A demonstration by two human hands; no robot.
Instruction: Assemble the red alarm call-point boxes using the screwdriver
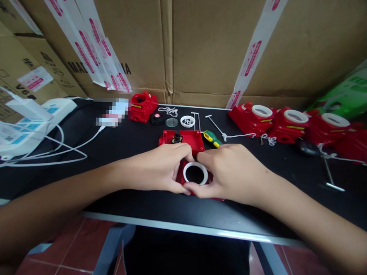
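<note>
My left hand (167, 167) and my right hand (226, 171) close from both sides around a red housing cover (180, 174) at the middle of the table. A white ring (186, 173) sits around the cover's round opening, which looks black inside. Both thumbs press near the ring's front edge, with the other fingers behind and at the sides, partly hidden. Just behind my hands lies an open red housing base (191, 139) with a small black part (177, 136) in it. A green and yellow screwdriver (212, 138) lies beside the base, behind my right hand.
Several red housings with white rings (262, 111) line the right, near small T-shaped metal hammers (332, 185) and white cord. Another red housing (144, 107), a clear disc (171, 122) and a white ring holding small screws (187, 121) sit behind. A power strip (36, 126) with cables lies left.
</note>
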